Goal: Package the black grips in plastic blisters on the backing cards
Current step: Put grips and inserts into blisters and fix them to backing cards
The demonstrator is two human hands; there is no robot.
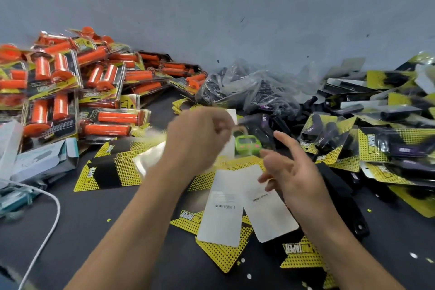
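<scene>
Left hand [196, 141], right hand [290, 172] bare; forearms [131, 231] bare (left blurred).

We are looking at a dark tabletop [94, 231] that is carrying yellow-and-black backing cards [106, 172] and two white cards [221, 219] at centre. At left orange grip packs [70, 92] are piling up, packed black grips [381, 129] at right, and a clear bag [247, 87], seemingly holding more, is lying behind.

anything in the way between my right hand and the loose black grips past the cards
Only partly. A small green device sits just ahead of the right hand, in front of the loose black grips. To the right of the device, the way to the grips looks open.
</scene>
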